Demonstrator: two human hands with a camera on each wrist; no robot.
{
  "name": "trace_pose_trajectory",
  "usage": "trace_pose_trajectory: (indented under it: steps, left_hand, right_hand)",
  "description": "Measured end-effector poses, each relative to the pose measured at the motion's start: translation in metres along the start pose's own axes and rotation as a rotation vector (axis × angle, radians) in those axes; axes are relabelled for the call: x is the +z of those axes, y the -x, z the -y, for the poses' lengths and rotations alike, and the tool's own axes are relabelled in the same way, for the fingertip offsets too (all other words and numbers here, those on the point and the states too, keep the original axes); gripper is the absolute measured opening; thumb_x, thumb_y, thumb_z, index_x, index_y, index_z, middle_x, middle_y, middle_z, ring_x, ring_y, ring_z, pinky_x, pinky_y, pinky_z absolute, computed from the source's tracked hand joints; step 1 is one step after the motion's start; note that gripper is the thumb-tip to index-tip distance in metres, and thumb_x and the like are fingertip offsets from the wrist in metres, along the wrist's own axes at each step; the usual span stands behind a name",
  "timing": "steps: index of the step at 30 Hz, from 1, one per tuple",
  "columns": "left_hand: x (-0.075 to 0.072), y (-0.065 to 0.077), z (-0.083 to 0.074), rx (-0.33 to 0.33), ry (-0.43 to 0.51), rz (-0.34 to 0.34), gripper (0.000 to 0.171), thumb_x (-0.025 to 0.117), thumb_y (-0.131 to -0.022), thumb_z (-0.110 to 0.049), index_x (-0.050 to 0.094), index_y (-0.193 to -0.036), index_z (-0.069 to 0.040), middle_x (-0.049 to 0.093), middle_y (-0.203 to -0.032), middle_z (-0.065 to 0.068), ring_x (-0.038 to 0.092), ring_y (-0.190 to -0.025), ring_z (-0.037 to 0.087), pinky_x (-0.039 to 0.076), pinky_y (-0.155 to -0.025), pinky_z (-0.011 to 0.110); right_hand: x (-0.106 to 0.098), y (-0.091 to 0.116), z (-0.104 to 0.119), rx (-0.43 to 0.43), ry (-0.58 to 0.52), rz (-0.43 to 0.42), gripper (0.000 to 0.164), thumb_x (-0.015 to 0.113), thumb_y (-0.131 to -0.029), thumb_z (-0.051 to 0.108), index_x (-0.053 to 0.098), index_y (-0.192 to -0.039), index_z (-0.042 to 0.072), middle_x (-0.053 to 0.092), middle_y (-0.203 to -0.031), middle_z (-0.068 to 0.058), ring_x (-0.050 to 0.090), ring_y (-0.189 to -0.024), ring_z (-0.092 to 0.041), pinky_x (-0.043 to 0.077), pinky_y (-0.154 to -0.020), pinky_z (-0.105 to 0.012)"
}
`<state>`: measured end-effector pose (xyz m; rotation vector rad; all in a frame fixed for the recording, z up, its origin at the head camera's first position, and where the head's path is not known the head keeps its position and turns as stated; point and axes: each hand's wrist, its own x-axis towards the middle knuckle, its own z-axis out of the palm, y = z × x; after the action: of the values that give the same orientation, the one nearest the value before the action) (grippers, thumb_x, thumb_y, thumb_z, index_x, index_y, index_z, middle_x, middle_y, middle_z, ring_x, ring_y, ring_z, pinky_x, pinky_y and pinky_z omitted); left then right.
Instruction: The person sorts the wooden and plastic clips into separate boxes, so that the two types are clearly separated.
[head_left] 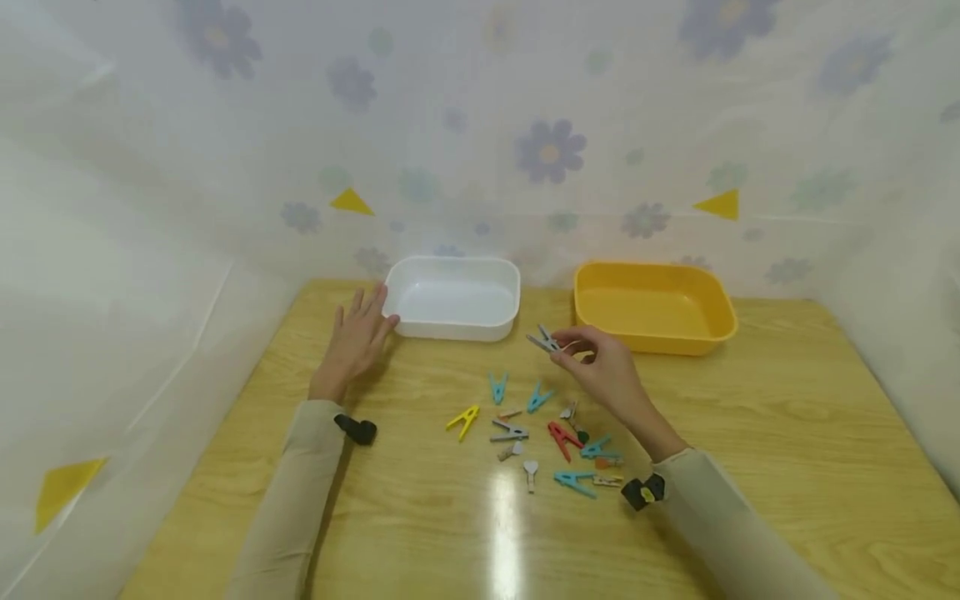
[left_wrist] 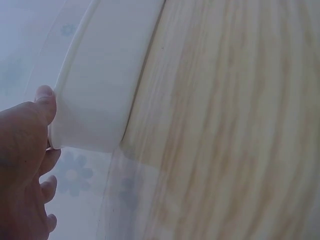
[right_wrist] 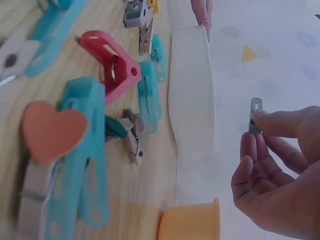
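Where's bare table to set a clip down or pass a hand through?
Free: the table right of the right hand, below the yellow tray; also the near strip under the clip pile, and the gap between the left hand and the pile. Crowded: centre, where the clips lie packed; the right hand's grip holds a grey clip above it.

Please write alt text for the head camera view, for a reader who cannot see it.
A person's right hand pinches a grey clothespin above a wooden table, with a scatter of coloured clothespins below it. The left hand touches a white tray; a yellow tray sits beside it.
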<state>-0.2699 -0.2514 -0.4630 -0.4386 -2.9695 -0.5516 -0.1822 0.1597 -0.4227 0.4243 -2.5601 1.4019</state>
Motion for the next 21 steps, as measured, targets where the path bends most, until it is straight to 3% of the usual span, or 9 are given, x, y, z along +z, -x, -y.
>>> trace_pose_trajectory:
  steps: [5, 14, 21]
  left_hand:
    - [-0.002, -0.001, -0.002, 0.004, -0.02, 0.002, 0.074, 0.024, -0.11, -0.055, 0.01, -0.166, -0.008, 0.011, -0.171, 0.01, -0.001, -0.157, 0.036, -0.001, -0.119, 0.069]
    - [-0.004, -0.003, -0.004, -0.006, -0.005, 0.009, 0.073, 0.023, -0.111, -0.054, 0.007, -0.166, -0.01, 0.01, -0.172, 0.01, -0.005, -0.157, 0.032, -0.005, -0.12, 0.066]
    - [-0.002, -0.007, -0.003, 0.001, -0.013, 0.01, 0.072, 0.026, -0.111, -0.052, 0.009, -0.166, -0.008, 0.011, -0.172, 0.011, -0.002, -0.157, 0.035, -0.003, -0.12, 0.067]
  right_hand:
    - [0.007, -0.014, 0.004, -0.006, -0.025, 0.007, 0.023, 0.08, -0.091, 0.01, 0.075, -0.114, 0.006, 0.073, -0.104, -0.01, 0.071, -0.091, -0.026, 0.056, -0.068, -0.027]
    - [0.022, -0.041, 0.012, 0.009, -0.063, 0.01, 0.022, 0.079, -0.092, 0.011, 0.076, -0.113, 0.005, 0.073, -0.105, -0.012, 0.071, -0.094, -0.029, 0.059, -0.076, -0.041]
    - [0.033, -0.055, 0.007, 0.023, -0.095, 0.008, 0.02, 0.079, -0.092, 0.01, 0.076, -0.111, 0.003, 0.073, -0.106, -0.013, 0.071, -0.092, -0.028, 0.06, -0.079, -0.041]
